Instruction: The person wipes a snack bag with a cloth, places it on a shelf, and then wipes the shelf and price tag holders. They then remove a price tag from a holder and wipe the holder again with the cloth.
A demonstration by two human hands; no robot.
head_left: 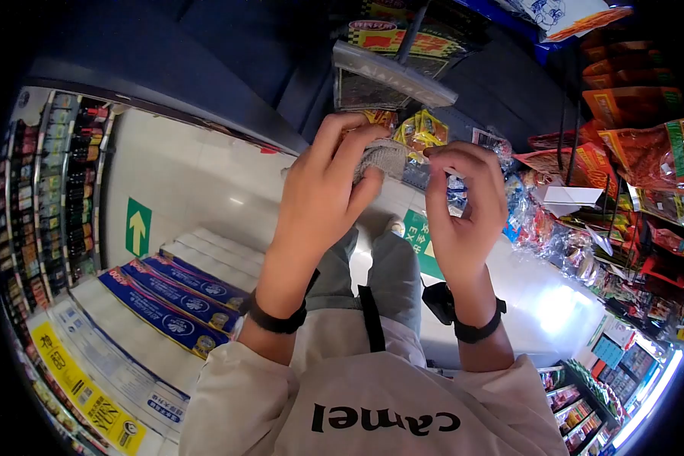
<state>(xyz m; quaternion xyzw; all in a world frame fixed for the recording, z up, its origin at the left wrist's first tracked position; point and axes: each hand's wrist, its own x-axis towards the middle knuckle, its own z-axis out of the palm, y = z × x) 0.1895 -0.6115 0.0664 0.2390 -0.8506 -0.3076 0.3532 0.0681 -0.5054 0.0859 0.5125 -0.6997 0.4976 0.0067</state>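
Observation:
My left hand (330, 178) is closed around a crumpled grey cloth (384, 158), part of which shows between the fingers and thumb. To its right, my right hand (467, 197) is raised with curled fingers, its thumb and fingertips near each other; whether anything small is between them cannot be made out. Just beyond both hands hang yellow snack packets (422, 131). A clear plastic label holder (391, 74) juts out above them on a dark rack.
Red and orange packets (638, 152) hang at the right. Stacked blue-and-white packs (175, 304) stand at lower left. Bottle shelves (57, 175) line the far left. Green floor signs (137, 228) mark the pale floor (197, 167). Dark panels (175, 53) run along the top.

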